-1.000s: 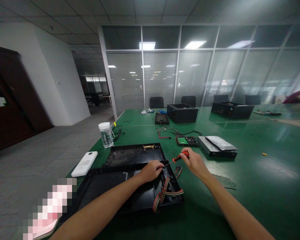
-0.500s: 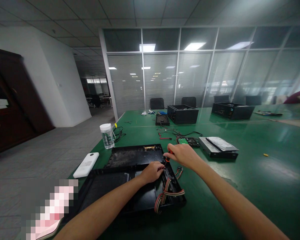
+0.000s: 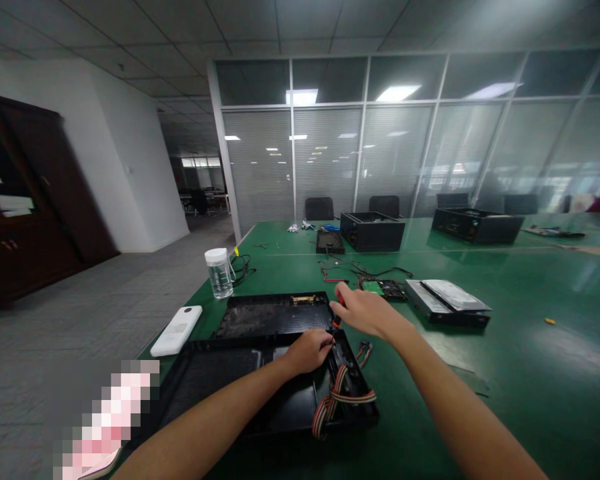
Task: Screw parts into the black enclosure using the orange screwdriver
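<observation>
The right hand [image 3: 370, 313] is holding a red-and-black screwdriver [image 3: 337, 324] in a closed grip, and its shaft is pointing down toward the right part of a shallow black casing [image 3: 215, 370], which is lying on the green surface [image 3: 555, 407]. The left hand [image 3: 307, 352] is extending over this casing, its fingers bending near the screwdriver's tip; whether its grip is holding something, I cannot tell. A striped ribbon cable [image 3: 354, 398] is lying across the casing's right end
</observation>
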The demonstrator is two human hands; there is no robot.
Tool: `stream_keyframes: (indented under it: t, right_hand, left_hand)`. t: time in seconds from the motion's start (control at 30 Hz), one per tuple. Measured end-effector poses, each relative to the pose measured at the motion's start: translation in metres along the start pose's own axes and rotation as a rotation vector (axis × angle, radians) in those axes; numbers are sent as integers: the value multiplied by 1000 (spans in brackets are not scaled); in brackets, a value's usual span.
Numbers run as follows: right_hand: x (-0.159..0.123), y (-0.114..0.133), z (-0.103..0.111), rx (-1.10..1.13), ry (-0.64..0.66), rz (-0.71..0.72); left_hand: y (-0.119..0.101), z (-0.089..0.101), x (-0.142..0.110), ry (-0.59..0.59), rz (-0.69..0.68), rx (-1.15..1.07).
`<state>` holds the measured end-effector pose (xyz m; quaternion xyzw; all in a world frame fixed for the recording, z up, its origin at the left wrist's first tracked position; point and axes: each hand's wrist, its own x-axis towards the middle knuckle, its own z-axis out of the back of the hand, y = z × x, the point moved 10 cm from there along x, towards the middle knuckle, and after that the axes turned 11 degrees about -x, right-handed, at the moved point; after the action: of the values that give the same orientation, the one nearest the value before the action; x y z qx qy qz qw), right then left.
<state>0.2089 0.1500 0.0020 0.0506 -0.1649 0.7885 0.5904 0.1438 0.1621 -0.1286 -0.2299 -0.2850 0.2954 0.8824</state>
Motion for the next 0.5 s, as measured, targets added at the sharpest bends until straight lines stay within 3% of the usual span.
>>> stream_keyframes:
  t: [0.07,0.2,0.3,0.4,0.5]
  right_hand:
    - [-1,4,-1,-5,2,26]
    - [-1,-8,-2,-62,1,-82]
    - [-1,-5,-5,-10,27,-15]
    - [-3,-11,-3,-54,17,-59]
    - [-5,-4,0,-22,6,-13]
  left_hand:
    - [1,0,0,-9,-3,-1]
    - [0,-1,0,-6,-7,3]
    - [0,-2,1,-5,-10,11]
    - [-1,-2,1,-9,-27,14]
    - [-2,-1,1,-13,-36,18]
